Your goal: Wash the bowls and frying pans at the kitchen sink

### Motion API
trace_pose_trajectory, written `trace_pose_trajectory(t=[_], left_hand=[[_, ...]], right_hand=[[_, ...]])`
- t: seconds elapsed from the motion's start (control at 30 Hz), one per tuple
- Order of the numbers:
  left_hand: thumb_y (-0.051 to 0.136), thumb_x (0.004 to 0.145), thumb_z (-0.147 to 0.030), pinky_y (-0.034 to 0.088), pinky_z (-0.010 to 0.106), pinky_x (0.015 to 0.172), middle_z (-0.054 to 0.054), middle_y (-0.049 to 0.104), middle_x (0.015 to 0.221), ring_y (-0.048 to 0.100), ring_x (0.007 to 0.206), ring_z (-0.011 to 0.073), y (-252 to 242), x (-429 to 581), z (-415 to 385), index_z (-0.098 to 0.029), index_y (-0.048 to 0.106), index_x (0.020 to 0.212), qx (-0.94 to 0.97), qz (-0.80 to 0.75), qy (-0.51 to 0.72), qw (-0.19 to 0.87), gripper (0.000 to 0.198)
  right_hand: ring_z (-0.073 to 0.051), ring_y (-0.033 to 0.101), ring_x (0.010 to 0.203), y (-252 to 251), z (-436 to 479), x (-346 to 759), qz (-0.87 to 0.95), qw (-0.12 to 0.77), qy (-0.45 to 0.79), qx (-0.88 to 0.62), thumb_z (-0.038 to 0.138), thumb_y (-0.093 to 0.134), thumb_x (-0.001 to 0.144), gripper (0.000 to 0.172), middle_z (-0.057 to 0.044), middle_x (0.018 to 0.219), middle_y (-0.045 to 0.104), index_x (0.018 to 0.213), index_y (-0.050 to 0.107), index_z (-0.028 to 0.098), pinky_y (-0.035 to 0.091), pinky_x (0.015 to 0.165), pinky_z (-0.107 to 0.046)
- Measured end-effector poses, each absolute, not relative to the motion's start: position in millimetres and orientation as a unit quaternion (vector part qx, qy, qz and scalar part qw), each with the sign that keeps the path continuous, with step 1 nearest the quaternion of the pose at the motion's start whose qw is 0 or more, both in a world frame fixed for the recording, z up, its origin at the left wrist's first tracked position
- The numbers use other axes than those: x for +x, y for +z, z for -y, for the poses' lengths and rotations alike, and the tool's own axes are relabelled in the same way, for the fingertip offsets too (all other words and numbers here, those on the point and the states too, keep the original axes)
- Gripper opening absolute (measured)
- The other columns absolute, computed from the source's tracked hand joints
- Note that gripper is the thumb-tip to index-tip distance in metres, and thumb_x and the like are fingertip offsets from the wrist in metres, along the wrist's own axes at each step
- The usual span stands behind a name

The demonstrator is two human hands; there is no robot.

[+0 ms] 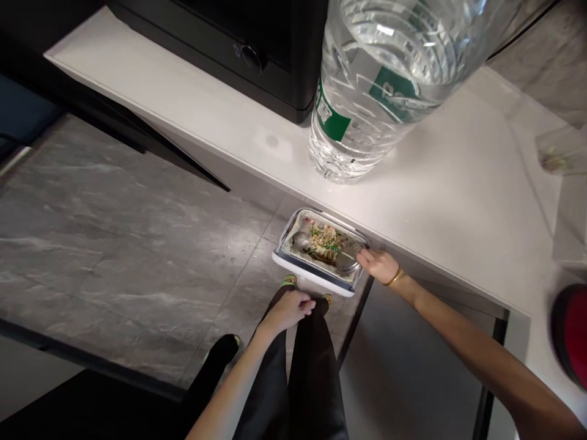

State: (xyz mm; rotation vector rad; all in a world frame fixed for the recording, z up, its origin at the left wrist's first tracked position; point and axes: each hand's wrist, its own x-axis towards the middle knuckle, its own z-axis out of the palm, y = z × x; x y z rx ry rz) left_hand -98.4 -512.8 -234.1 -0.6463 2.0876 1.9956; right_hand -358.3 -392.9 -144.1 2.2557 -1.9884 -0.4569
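Counter [449,208]: edge beside our bin [312,275].
Floor [151,244]: open leftward.
Bin: mouth up, lengthwise along edge.
Left hand [291,308]: loosely half-curled.
Right hand [376,264]: at bin's right end, grip unclear.

No word can be read for certain. The large water bottle [367,104] bears a green label [334,122] low on its side, with white characters bent by the curve and too unclear to make out; a tiny ringed mark [355,124] sits just beside it. A second green patch [389,91] shows part of a white character. On the black appliance [202,43], a small pale mark [236,50] beside the knob [252,58] resembles a 0 or an 8
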Motion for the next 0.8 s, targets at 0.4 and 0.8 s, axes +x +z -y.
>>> trace_pose_trajectory(t=[0.4,0.8], left_hand=[[0.052,0.090,-0.025,0.049,0.028,0.088,0.003,0.074,0.097,0.068,0.089,0.0176,-173.1,-199.7,564.2,-0.023,0.074,0.095,-0.131,-0.835,0.528,-0.086,0.022],[0.055,0.089,-0.025,0.049,0.026,0.086,0.004,0.073,0.102,0.068,0.090,0.0167,-172.5,-202.5,563.9,-0.021,0.071,0.104,-0.058,-0.856,0.505,-0.095,0.022]], right_hand=[[-0.013,0.063,0.078,-133.5,404.1,-349.7,0.662,0.109,-0.070,0.738,0.011,0.042,0.095,0.027,-0.007,0.098,0.070,0.090,0.067,0.018,0.046,0.067,-0.024],[-0.012,0.064,0.081,-148.2,396.0,-348.7,0.687,0.115,-0.035,0.717,0.014,0.046,0.094,0.023,-0.005,0.100,0.071,0.093,0.068,0.019,0.047,0.068,-0.022]])
